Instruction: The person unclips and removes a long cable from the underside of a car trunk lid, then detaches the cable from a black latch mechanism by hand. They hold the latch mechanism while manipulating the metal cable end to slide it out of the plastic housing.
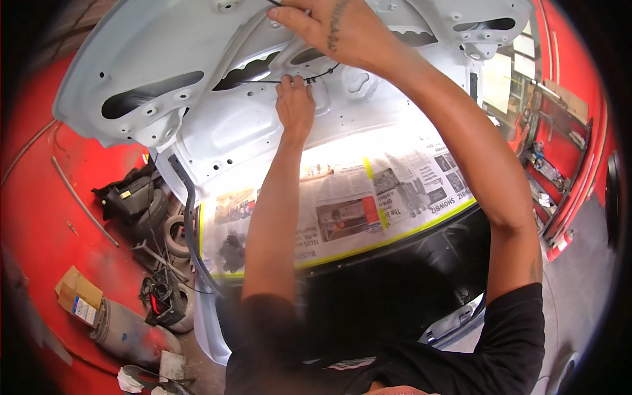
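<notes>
A raised light-grey car lid, its inner side facing me, fills the upper view. A thin black cable with small dark fittings runs across its openings. My left hand reaches up to the lid, its bent fingers closed at the cable beside one of those fittings. Higher and to the right, my right hand is closed at the top edge of the view. A dark cable-like piece shows by its thumb tip; the other fingers are partly cut off. The cable passes upward behind this hand.
Newspaper sheets edged with yellow tape cover the area below the lid, above a glossy black panel. At left stand a grey drum, a cardboard box and loose car parts. A red fire extinguisher is at right.
</notes>
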A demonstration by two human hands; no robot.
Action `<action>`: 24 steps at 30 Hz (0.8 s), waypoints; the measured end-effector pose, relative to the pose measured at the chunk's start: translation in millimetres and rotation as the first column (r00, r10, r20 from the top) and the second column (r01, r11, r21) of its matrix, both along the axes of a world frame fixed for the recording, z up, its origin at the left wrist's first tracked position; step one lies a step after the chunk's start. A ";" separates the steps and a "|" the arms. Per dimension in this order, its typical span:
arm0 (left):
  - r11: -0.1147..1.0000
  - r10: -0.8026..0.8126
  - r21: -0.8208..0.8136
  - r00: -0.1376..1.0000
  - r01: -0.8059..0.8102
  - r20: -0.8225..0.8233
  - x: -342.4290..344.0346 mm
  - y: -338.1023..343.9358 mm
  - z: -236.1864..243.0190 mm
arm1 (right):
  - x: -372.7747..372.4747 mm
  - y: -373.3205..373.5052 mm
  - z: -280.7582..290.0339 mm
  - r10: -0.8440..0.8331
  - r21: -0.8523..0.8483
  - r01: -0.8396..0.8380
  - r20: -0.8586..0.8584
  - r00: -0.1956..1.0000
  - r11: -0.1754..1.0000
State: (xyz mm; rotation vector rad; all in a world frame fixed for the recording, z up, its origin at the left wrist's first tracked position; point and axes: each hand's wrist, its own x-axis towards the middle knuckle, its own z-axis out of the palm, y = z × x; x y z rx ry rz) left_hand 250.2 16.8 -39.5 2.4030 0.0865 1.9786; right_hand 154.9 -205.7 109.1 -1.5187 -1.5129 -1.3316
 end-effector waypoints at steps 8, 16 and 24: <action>0.999 0.036 0.005 0.999 -0.036 -0.020 0.3 4.6 22.3 | -19.6 -33.4 0.2 0.154 0.085 -0.141 -0.170 0.973 0.986; 0.994 0.029 -0.107 0.994 -0.018 0.104 7.9 -7.3 18.2 | -11.2 -23.2 -2.0 0.386 0.169 -0.375 -0.036 0.922 0.911; 0.987 0.161 -0.035 0.983 -0.159 0.086 -0.1 -13.5 15.3 | -16.2 -24.3 -7.9 0.324 0.225 -0.295 -0.106 0.940 0.929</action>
